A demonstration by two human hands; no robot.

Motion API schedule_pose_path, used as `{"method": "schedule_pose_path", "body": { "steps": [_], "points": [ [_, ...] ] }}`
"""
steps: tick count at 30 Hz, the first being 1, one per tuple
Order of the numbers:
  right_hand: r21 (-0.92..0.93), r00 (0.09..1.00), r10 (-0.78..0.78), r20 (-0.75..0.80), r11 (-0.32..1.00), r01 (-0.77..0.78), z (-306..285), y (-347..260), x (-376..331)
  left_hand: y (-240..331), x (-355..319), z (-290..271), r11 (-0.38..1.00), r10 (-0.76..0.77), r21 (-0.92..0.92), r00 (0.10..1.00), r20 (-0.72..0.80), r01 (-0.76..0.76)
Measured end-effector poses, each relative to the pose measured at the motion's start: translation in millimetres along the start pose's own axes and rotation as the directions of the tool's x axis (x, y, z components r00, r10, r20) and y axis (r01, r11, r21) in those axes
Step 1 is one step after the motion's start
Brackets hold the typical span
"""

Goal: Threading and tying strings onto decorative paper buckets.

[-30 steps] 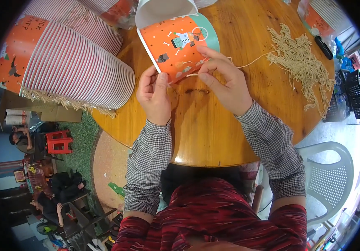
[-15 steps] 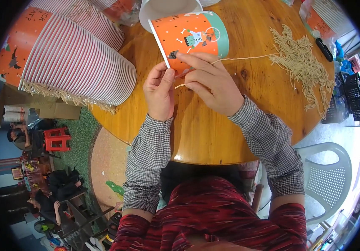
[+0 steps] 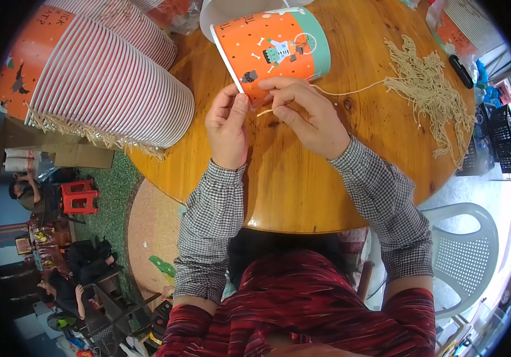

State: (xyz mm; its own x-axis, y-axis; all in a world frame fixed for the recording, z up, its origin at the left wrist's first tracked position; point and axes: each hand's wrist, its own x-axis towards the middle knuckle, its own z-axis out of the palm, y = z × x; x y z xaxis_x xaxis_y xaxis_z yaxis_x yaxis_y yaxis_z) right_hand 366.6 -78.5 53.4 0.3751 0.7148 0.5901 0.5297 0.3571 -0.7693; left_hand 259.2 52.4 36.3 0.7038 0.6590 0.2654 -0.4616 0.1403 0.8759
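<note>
An orange paper bucket [image 3: 273,50] with a teal band and cartoon figures lies on its side on the round wooden table [image 3: 303,184]. My left hand [image 3: 227,126] pinches its white rim at the near edge. My right hand [image 3: 309,113] holds a beige string [image 3: 350,91] close to the rim; the string trails right to a heap of loose strings [image 3: 431,89].
A long stack of nested striped orange buckets [image 3: 98,77] lies on the table's left. A second stack [image 3: 463,24] and a black marker [image 3: 461,71] sit at the far right. A white plastic chair [image 3: 463,256] stands at my right. People sit at lower left.
The bucket has shifted up and to the right and rolled, so its teal band now faces right. My right hand came off the bucket's side and now holds the string near the rim.
</note>
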Motion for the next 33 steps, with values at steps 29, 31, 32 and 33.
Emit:
{"method": "schedule_pose_path", "body": {
  "steps": [29,31,32,33],
  "points": [
    [-0.01,0.997,-0.062,-0.043,0.998,0.062,5.5,-1.0,-0.6,1.2,-2.2,9.7,0.993,0.088,0.088,0.991,-0.098,-0.08],
    [-0.175,0.992,-0.122,0.016,0.977,0.123,4.2,-0.8,0.2,1.5,-2.8,8.6,0.994,0.094,0.061,0.994,-0.057,-0.091],
    [-0.175,0.992,-0.121,0.016,0.977,0.122,3.6,-1.3,1.2,2.1,-3.8,9.4,0.994,0.093,0.061,0.994,-0.058,-0.09],
    [-0.171,0.993,-0.119,0.005,0.978,0.118,2.6,-2.7,2.9,2.9,-5.5,10.8,0.992,0.099,0.087,0.995,-0.033,-0.095]
  ]
}}
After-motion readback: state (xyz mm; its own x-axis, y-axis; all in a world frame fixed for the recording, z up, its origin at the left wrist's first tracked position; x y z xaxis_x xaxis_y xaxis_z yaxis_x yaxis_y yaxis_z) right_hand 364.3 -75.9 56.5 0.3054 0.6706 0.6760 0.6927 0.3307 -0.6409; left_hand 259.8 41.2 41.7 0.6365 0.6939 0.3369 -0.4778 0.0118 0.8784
